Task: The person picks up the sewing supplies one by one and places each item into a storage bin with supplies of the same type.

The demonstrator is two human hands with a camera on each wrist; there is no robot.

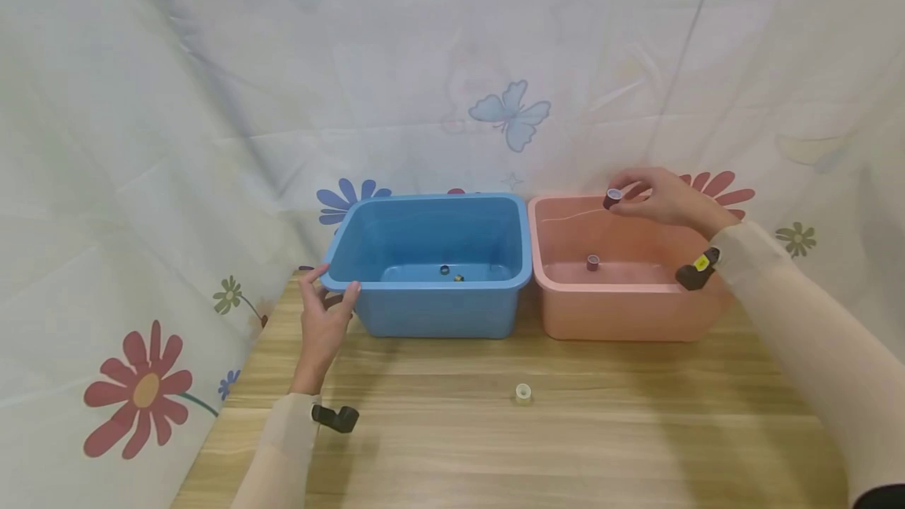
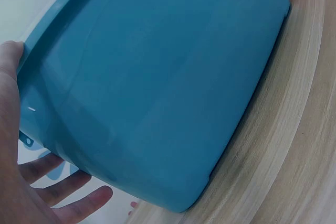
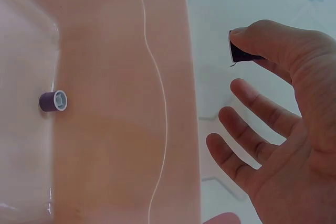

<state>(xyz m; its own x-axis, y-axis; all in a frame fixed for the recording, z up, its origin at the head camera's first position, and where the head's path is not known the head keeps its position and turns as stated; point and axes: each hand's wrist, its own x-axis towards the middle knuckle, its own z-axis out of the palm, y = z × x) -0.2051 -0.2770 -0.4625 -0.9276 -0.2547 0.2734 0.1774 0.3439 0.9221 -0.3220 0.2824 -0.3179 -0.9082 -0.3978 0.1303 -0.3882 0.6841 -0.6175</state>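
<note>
1. Pink tub (image 1: 615,316): one purple spool (image 1: 592,263) lies on its floor, by the far wall; apparently done.
2. Right hand (image 1: 665,199): thumb and forefinger pinch a dark spool (image 1: 612,199) above that tub's far rim, other fingers apart. Not yet released.
3. Blue tub (image 1: 434,313): two small items (image 1: 445,269) inside, too small to identify.
4. Left hand (image 1: 325,328): fingers spread, touching the blue tub's near left corner.
5. Desk (image 1: 424,446): pale spool (image 1: 523,395) stands before the tubs' near edges; apparently outstanding.

Noted printed curtain (image 1: 396,45) behind wooden table (image 1: 424,422); observed blue butterfly print (image 1: 521,132) behind table, red flower print (image 1: 146,391) left of table.
</note>
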